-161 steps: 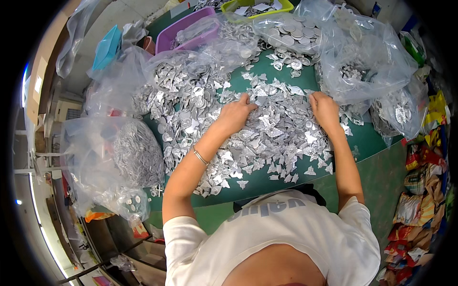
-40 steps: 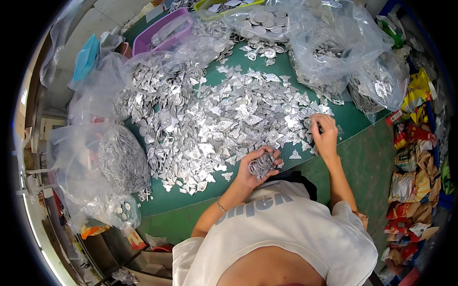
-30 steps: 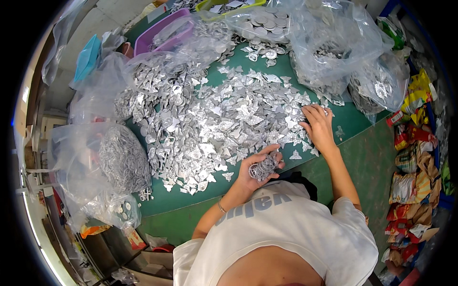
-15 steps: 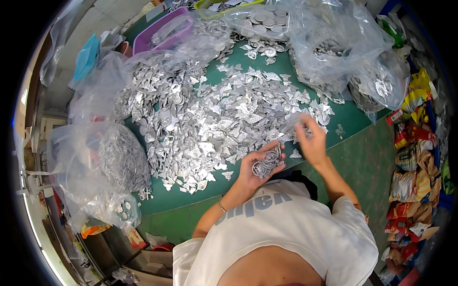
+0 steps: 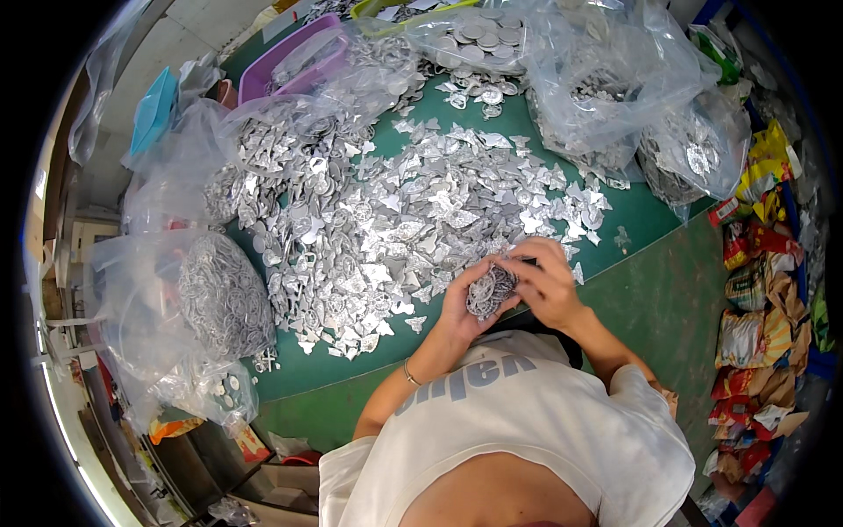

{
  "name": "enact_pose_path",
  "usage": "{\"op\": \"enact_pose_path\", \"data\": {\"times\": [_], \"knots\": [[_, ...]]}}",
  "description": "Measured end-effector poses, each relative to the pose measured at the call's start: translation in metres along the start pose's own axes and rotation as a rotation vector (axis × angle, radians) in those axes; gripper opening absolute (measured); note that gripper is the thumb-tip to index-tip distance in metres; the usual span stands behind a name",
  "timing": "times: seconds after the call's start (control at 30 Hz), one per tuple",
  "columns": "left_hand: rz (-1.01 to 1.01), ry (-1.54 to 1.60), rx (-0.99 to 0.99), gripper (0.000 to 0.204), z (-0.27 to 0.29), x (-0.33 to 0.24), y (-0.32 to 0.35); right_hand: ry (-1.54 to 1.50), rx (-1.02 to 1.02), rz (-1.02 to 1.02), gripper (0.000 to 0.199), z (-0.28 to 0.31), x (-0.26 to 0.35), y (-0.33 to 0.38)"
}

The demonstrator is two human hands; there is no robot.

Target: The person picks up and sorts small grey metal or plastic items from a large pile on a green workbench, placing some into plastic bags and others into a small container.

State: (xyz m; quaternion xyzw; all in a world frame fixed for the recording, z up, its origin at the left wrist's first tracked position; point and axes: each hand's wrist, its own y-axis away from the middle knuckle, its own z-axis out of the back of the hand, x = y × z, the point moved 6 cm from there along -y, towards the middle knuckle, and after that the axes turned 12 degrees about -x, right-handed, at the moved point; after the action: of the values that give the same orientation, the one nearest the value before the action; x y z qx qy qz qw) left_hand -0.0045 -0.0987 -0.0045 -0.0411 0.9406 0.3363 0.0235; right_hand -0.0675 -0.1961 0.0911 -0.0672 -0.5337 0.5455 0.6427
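My left hand (image 5: 460, 309) is closed around a cluster of silver openwork metal pieces (image 5: 490, 293), held over the table's near edge. My right hand (image 5: 548, 283) has its fingers bent and pressed together against the cluster's right side. What those fingertips pinch, if anything, is too small and too covered to make out. Just beyond both hands spreads a wide heap of flat silver metal charms (image 5: 439, 206), many butterfly- or star-shaped, on the green tabletop (image 5: 329, 369).
Clear plastic bags of metal parts stand at the left (image 5: 224, 294) and far right (image 5: 606, 97). A purple tub (image 5: 255, 77) and a bag of round discs (image 5: 479, 39) sit at the back. Coloured packets (image 5: 746, 342) line the right side, beyond the green floor (image 5: 650, 325).
My right hand has come left and down from the heap's right edge to meet the cluster. My left hand stays nearly in place, still holding the pieces.
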Motion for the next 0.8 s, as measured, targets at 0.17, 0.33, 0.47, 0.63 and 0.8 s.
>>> {"op": "enact_pose_path", "data": {"times": [0.17, 0.33, 0.47, 0.63, 0.8], "knots": [[-0.100, -0.016, -0.053, 0.020, 0.003, -0.004, 0.002, -0.124, -0.104, -0.350, 0.025, 0.004, -0.025, 0.011], [-0.222, -0.022, -0.263, 0.027, 0.010, -0.013, 0.007, -0.153, 0.023, -0.067, 0.048, -0.039, 0.016, -0.002], [-0.177, 0.138, 0.214, 0.036, -0.020, -0.018, 0.011, -0.015, 0.204, 0.126, 0.049, -0.072, 0.039, -0.005], [-0.321, 0.137, -0.009, 0.035, -0.002, -0.022, 0.017, -0.027, 0.233, 0.063, 0.050, -0.087, 0.043, -0.014], [-0.348, 0.197, -0.283, 0.026, 0.009, -0.045, 0.030, -0.126, 0.105, 0.068, 0.046, -0.073, 0.051, -0.019]]}}
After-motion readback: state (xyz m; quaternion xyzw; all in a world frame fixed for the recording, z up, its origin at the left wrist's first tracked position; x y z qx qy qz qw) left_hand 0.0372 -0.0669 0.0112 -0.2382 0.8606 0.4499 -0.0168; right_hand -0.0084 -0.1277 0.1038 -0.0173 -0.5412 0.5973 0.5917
